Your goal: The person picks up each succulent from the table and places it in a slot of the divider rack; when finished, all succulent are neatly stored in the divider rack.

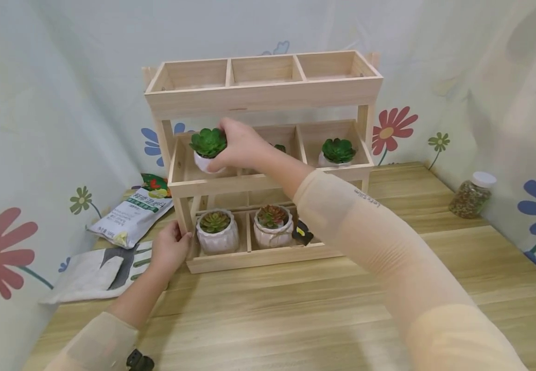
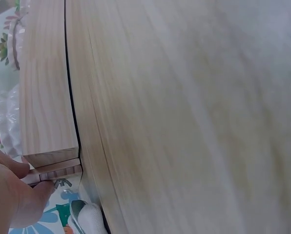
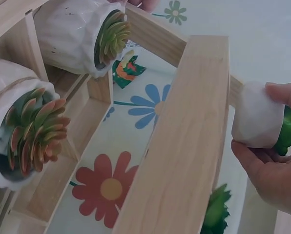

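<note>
A three-tier wooden plant stand [image 1: 263, 95] stands on the table, each tier split into compartments. My right hand [image 1: 244, 144] holds a small white pot [image 3: 258, 117] with a green succulent [image 1: 208, 142] at the middle tier's left compartment; whether the pot touches the bottom is hidden. Low on the stand's left side, my left hand [image 1: 168, 250] pinches the wooden frame between thumb and fingers, beside a wing nut [image 2: 62, 183]. Another green succulent [image 1: 338, 150] sits in the middle tier's right compartment, and one more shows partly behind my right arm. Two white pots with reddish-green succulents [image 1: 272, 217] fill bottom compartments.
On the left lie a white printed bag [image 1: 131, 214] and a pair of grey-white gloves [image 1: 96, 273]. A jar with a white lid [image 1: 473, 195] stands at the right. Flower-printed curtains [image 1: 87, 62] hang behind and beside the wooden table [image 1: 258, 314].
</note>
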The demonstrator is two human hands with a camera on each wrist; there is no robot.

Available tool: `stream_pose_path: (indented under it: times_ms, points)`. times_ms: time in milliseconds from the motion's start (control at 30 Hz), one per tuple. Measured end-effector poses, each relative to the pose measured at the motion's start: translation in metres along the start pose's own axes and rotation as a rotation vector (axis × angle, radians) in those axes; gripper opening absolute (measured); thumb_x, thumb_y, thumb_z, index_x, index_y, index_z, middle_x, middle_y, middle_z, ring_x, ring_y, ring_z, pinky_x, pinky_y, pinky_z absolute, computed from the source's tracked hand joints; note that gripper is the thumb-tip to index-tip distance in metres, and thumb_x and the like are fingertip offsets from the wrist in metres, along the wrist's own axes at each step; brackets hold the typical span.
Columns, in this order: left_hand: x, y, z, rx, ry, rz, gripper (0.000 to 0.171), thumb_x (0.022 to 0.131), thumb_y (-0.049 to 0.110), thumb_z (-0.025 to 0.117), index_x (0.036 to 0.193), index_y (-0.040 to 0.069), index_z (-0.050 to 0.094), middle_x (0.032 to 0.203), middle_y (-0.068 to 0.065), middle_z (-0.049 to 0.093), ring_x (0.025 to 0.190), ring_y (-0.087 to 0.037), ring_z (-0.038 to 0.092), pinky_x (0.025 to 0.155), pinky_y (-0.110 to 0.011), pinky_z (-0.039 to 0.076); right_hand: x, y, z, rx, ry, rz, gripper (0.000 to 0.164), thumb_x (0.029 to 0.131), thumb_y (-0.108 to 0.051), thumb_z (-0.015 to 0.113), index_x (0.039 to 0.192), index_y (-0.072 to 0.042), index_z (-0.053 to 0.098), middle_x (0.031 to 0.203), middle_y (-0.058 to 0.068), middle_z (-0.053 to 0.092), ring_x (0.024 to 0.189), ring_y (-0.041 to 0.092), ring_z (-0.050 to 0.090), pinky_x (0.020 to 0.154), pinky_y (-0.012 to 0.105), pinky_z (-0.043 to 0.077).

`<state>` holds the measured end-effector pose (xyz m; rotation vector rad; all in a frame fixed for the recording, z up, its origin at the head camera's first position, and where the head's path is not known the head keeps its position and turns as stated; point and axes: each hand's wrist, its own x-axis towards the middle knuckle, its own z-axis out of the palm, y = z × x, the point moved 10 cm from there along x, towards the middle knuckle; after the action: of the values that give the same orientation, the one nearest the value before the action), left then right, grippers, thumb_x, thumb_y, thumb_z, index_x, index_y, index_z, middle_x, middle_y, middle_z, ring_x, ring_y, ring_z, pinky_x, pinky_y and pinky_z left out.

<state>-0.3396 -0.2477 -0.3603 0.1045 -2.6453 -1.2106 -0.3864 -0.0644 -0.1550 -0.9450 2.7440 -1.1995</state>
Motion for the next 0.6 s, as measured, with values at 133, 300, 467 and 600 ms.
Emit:
stream_pose_path:
  times_ms: [133,300,467,600]
  points:
    - [-0.001,0.001,0.0,-0.001,-0.005,0.005,0.034,0.093,0.006,0.054,0.122,-0.01,0.049,0.117,-0.029,0.058,0.108,-0.038,0.056,0.09,-0.046,0.048,0.012,0.0,0.013,-0.062,-0.022,-0.012,0.057,0.067,-0.022,0.082,0.109,-0.007,0.048,0.102,0.003,0.055,0.091,0.015,0.054,0.074,0.022,0.048]
    - [-0.002,0.001,0.002,-0.013,-0.011,0.0,0.035,0.092,0.005,0.055,0.124,-0.01,0.049,0.118,-0.029,0.057,0.11,-0.037,0.055,0.09,-0.046,0.048,0.018,0.005,0.027,-0.156,-0.066,0.013,0.062,0.07,-0.028,0.08,0.117,-0.006,0.046,0.105,0.003,0.054,0.091,0.015,0.054,0.072,0.024,0.048]
    - [-0.001,0.003,0.001,-0.025,0.001,0.02,0.037,0.092,0.004,0.055,0.124,-0.012,0.047,0.119,-0.03,0.056,0.111,-0.038,0.055,0.091,-0.046,0.047,0.024,0.009,0.033,-0.256,-0.097,0.039,0.074,0.072,-0.034,0.078,0.13,-0.006,0.041,0.115,0.004,0.053,0.096,0.015,0.053,0.074,0.026,0.048]
    - [-0.001,0.004,0.0,-0.024,0.002,0.023,0.037,0.092,0.003,0.054,0.125,-0.012,0.046,0.12,-0.03,0.055,0.112,-0.038,0.054,0.092,-0.046,0.047,0.029,0.009,0.036,-0.311,-0.112,0.042,0.075,0.073,-0.033,0.078,0.132,-0.006,0.041,0.122,0.006,0.052,0.102,0.016,0.052,0.078,0.028,0.048]
